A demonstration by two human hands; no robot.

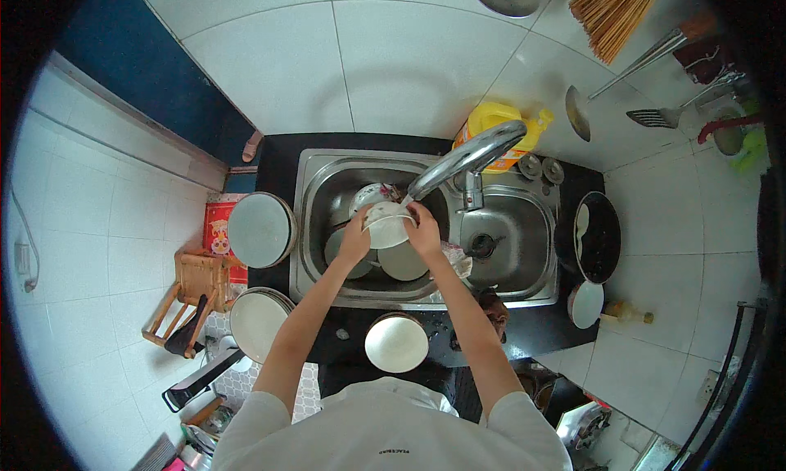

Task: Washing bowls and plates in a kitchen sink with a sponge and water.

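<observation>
Under the chrome faucet [466, 158], both hands hold a white bowl [389, 231] above the left sink basin [316, 225]. My left hand [356, 234] grips its left rim, and my right hand [424, 228] grips the right side. The spout ends right at the bowl's far edge, where a little water seems to run. Behind the bowl lies a white bowl with a floral pattern [374, 195]. Several dishes rest in the basin below, among them a pale plate [402, 263] partly covered by the held bowl and my right hand.
Stacked plates [259, 228] and more stacked dishes [261, 323] stand left of the sink. A bowl stack [396, 345] sits at the front edge. A crumpled cloth or bag [457, 260] lies by the right basin [534, 250]. A yellow jug [491, 118] and a dark pan [599, 238] stand nearby.
</observation>
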